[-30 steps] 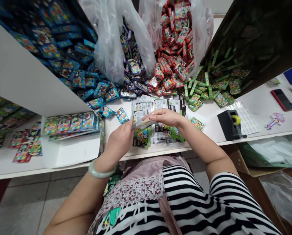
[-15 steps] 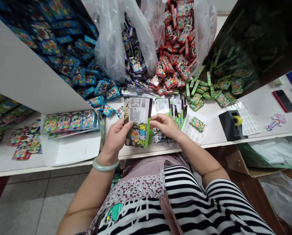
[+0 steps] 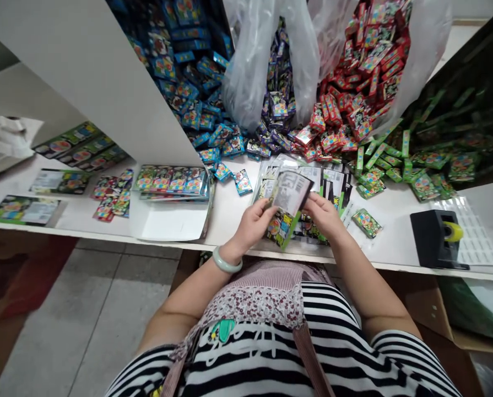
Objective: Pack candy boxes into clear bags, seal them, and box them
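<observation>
My left hand pinches the left side of a printed packet, black and green with a pale label panel. At the packet's right edge is my right hand, its fingers closed on that edge. The packet tilts a little to the right. Behind and to the right of it, similar packets lie overlapping on the white table. A single green candy box rests on a white sheet right of my right hand.
Piles of blue, purple, red and green boxes line the back. A white tray with box strips stands left. A black tape dispenser is at right. Flat packets lie far left.
The camera view has turned left, so the scene sits further right and more of the left table shows. The held packet has tilted, and my right hand now grips its right edge.
</observation>
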Action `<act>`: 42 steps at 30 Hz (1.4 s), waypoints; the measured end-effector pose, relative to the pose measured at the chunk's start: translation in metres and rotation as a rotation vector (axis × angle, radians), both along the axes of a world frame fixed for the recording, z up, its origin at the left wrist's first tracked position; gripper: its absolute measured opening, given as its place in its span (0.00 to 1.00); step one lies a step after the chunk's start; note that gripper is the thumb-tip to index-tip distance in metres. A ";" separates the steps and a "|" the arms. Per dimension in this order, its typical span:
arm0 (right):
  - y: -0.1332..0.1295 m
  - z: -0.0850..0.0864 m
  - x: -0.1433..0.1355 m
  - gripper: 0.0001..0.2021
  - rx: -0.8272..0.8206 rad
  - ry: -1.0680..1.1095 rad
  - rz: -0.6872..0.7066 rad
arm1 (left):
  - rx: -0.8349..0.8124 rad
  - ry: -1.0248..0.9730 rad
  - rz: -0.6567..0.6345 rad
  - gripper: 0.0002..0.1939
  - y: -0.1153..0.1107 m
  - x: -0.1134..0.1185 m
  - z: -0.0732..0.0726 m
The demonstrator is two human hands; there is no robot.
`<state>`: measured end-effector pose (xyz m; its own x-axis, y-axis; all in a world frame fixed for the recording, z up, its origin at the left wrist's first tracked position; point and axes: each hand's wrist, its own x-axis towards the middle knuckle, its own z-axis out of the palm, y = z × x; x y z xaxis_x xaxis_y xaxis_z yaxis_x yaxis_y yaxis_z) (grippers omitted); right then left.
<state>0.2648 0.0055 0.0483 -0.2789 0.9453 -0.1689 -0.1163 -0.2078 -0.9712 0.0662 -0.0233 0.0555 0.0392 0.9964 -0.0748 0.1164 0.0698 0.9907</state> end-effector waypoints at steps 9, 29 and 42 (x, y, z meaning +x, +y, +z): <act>-0.002 0.014 -0.003 0.17 0.031 -0.059 0.036 | -0.158 -0.341 -0.058 0.22 -0.002 0.002 -0.015; -0.050 -0.016 0.017 0.16 -0.127 -0.128 0.267 | -0.346 -0.643 -0.082 0.32 -0.019 0.001 -0.036; -0.029 0.015 0.014 0.27 0.192 -0.206 -0.107 | -0.009 -0.345 -0.161 0.35 -0.016 -0.002 -0.001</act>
